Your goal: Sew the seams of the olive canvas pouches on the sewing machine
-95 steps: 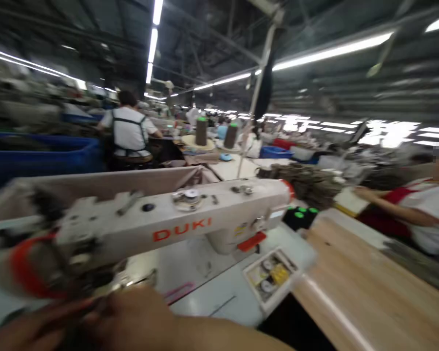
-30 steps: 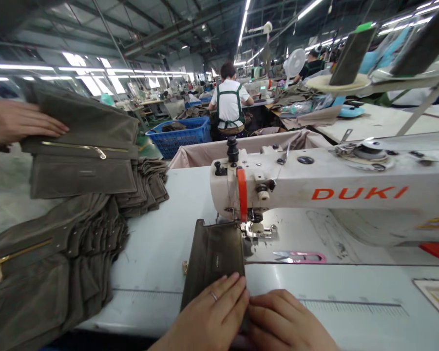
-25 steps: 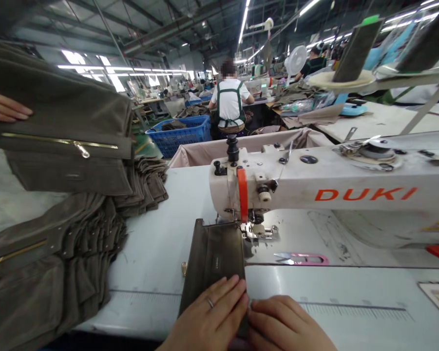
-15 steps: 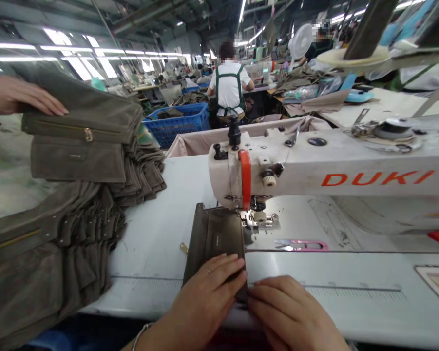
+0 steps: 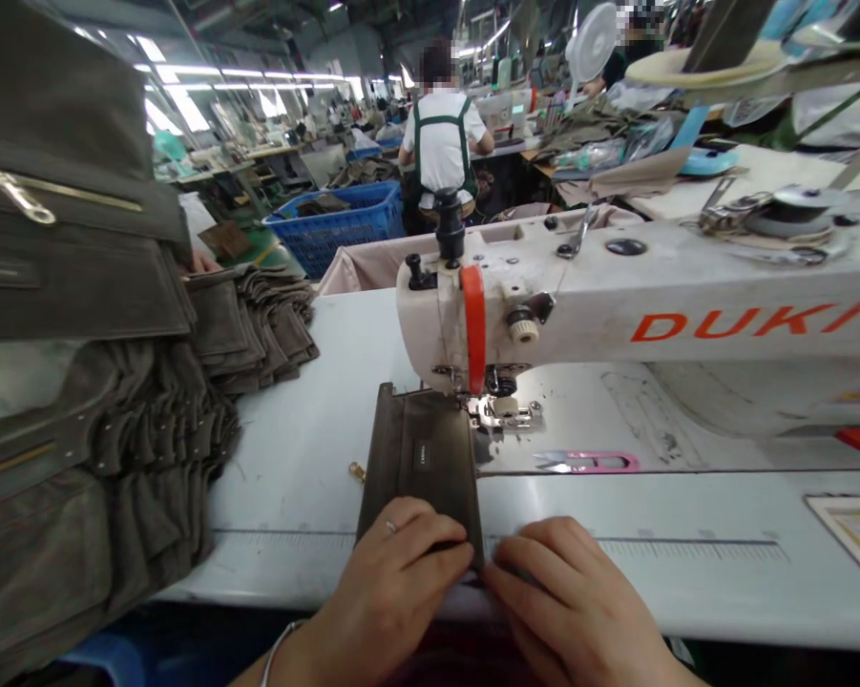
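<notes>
Change vs half a second ago: left hand (image 5: 401, 563) is no longer flat. Its fingers are now curled tight over the near end of the olive panel (image 5: 422, 458), tips bunched at the near right corner, apparently pinching the edge. The thumb is mostly hidden, so that grip is my read of it.

Right hand (image 5: 558, 596) sits just right of the left, knuckles up and fingers bent, with the tips meeting that same corner. I can't tell whether it grips the cloth or only presses beside it.

The panel lies flat on the table (image 5: 315, 382), running straight ahead of both hands. Its far right corner is under the presser foot (image 5: 505, 412) of the sewing machine (image 5: 651, 305). It looks a little further fed in than a second ago, though the camera has also dipped.

The brass zipper pull (image 5: 358, 470) pokes out just beyond and left of the left hand. The pink snips (image 5: 591, 463) lie ahead of the right hand, untouched.

Far left of the hands, the bundle of zippered panels (image 5: 64, 239) has swung in much closer over the stack (image 5: 150, 420). The co-worker's hand that was on it is now out of view.
</notes>
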Demonstrator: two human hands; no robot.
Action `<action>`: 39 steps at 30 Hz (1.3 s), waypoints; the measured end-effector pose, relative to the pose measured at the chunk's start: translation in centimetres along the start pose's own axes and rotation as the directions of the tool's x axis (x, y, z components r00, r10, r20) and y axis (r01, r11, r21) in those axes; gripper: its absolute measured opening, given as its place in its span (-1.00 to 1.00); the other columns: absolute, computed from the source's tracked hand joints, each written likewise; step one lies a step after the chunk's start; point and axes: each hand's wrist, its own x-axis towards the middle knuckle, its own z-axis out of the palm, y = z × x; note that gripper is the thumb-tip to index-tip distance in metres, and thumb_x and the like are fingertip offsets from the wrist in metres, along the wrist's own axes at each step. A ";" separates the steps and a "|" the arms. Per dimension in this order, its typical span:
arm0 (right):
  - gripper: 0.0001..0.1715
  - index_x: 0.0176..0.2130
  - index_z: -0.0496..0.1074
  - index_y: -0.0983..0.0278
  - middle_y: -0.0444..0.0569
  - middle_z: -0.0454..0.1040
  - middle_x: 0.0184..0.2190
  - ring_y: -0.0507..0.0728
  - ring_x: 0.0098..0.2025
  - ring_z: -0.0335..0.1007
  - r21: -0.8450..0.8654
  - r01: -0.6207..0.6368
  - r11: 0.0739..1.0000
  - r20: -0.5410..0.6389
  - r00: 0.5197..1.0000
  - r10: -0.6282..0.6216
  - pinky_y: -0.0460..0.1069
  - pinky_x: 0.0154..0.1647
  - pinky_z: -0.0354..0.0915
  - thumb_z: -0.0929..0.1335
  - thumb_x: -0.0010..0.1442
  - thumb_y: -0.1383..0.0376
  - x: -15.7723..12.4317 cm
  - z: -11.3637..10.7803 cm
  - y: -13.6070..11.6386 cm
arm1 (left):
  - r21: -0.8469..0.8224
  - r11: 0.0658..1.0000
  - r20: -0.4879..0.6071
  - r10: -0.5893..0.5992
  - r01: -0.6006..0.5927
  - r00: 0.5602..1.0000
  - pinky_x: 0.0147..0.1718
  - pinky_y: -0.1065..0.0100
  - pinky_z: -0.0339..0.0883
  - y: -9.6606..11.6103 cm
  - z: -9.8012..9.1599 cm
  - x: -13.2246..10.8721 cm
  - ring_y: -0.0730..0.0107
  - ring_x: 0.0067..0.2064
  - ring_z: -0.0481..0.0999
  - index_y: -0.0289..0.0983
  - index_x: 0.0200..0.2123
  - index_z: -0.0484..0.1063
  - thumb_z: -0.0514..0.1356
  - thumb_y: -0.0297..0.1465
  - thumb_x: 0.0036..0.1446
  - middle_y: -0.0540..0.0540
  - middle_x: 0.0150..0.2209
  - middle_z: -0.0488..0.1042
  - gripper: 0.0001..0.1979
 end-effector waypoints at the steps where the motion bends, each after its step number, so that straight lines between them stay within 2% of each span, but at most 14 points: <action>1: -0.80 -0.18 0.45 0.26 0.00 0.51 -0.24 0.16 -0.25 0.31 -0.016 0.012 1.000 -0.009 1.000 -0.012 0.07 -0.24 0.26 0.26 0.25 0.39 0.0 0.0 0.1 | 0.005 1.000 0.020 0.003 -0.003 1.000 -0.13 0.23 0.40 0.1 -0.1 0.1 0.29 -0.15 0.41 -0.24 -0.04 0.44 0.11 -0.55 0.26 -0.12 -0.14 0.49 -0.76; 5: -0.76 -0.12 0.46 0.24 -0.05 0.52 -0.07 0.15 -0.18 0.37 -0.071 0.067 0.995 -0.046 0.996 -0.070 0.06 -0.22 0.30 0.24 0.29 0.39 -0.1 0.5 0.6 | 0.005 0.999 0.073 0.035 -0.036 0.997 -0.12 0.23 0.38 0.1 -0.4 0.5 0.28 -0.15 0.39 -0.28 -0.07 0.44 0.10 -0.54 0.26 -0.13 -0.15 0.48 -0.79; 7: -0.75 -0.08 0.45 0.25 -0.04 0.54 -0.08 0.13 -0.17 0.40 -0.084 0.072 0.994 -0.052 0.996 -0.076 0.04 -0.23 0.33 0.22 0.33 0.36 0.0 1.1 0.9 | 0.002 0.999 0.066 0.048 -0.049 0.997 -0.12 0.27 0.38 -0.1 -0.6 0.9 0.30 -0.15 0.40 -0.29 -0.08 0.45 0.08 -0.52 0.29 -0.13 -0.15 0.48 -0.79; 12: -0.66 -0.05 0.45 0.25 -0.01 0.57 -0.16 0.11 -0.32 0.40 -0.128 0.099 0.987 -0.171 0.978 -0.120 0.02 -0.33 0.34 0.15 0.38 0.34 0.6 2.4 2.0 | -0.022 0.998 0.055 0.067 -0.066 0.996 -0.13 0.30 0.38 -1.3 -0.7 1.9 0.33 -0.16 0.42 -0.28 -0.12 0.45 0.04 -0.53 0.30 -0.12 -0.17 0.51 -0.79; 18: -0.66 -0.03 0.43 0.26 -0.02 0.54 -0.11 0.14 -0.28 0.39 -0.103 0.093 0.990 0.008 0.996 -0.093 0.03 -0.28 0.39 0.24 0.24 0.46 2.4 1.0 2.9 | -0.011 0.994 0.086 0.109 -0.108 0.990 -0.09 0.30 0.35 -2.9 -0.9 3.1 0.36 -0.14 0.43 -0.30 -0.10 0.43 0.04 -0.56 0.29 -0.09 -0.13 0.52 -0.79; 22: -0.60 -0.03 0.42 0.26 -0.02 0.53 -0.09 0.16 -0.25 0.38 -0.107 0.088 0.990 0.053 0.995 -0.082 0.05 -0.25 0.41 0.27 0.15 0.50 3.4 0.4 3.3 | 0.008 0.993 0.082 0.117 -0.118 0.990 -0.05 0.29 0.35 -4.1 -1.0 3.9 0.37 -0.12 0.46 -0.29 -0.11 0.44 0.06 -0.54 0.30 -0.09 -0.13 0.54 -0.80; 26: -0.67 -0.08 0.43 0.28 -0.01 0.51 -0.14 0.17 -0.27 0.37 -0.097 0.041 0.994 0.113 0.993 -0.030 0.07 -0.28 0.42 0.26 0.17 0.48 4.4 0.1 3.5 | 0.008 0.990 0.055 0.142 -0.142 0.988 -0.03 0.29 0.36 -5.1 -0.9 4.7 0.38 -0.12 0.47 -0.29 -0.12 0.46 0.04 -0.53 0.30 -0.10 -0.15 0.55 -0.79; 30: -0.75 -0.15 0.44 0.27 0.00 0.50 -0.19 0.18 -0.25 0.37 -0.071 -0.034 0.997 0.193 0.980 0.048 0.08 -0.24 0.43 0.25 0.22 0.46 5.6 -0.5 3.7 | 0.009 0.989 0.075 0.147 -0.148 0.986 0.03 0.27 0.34 -5.9 -1.0 5.6 0.36 -0.08 0.48 -0.30 -0.10 0.47 0.06 -0.53 0.28 -0.10 -0.14 0.55 -0.78; 36: -0.67 -0.07 0.43 0.22 -0.03 0.49 -0.09 0.20 -0.10 0.39 -0.067 -0.082 0.994 0.247 0.964 0.096 0.14 -0.04 0.39 0.26 0.19 0.47 7.0 -0.9 4.8 | 0.016 0.993 0.104 0.116 -0.118 0.988 0.06 0.26 0.30 -7.4 -0.9 6.6 0.33 -0.06 0.47 -0.30 -0.08 0.46 0.09 -0.56 0.25 -0.09 -0.12 0.55 -0.77; 39: -0.64 -0.04 0.43 0.23 0.00 0.48 -0.07 0.21 -0.11 0.42 -0.102 -0.083 0.991 0.235 0.966 0.105 0.15 -0.05 0.40 0.26 0.19 0.45 7.3 -0.6 5.6 | 0.005 0.994 0.101 0.111 -0.112 0.989 0.08 0.25 0.28 -8.3 -0.7 7.2 0.32 -0.02 0.46 -0.27 -0.08 0.46 0.08 -0.55 0.26 -0.08 -0.09 0.54 -0.77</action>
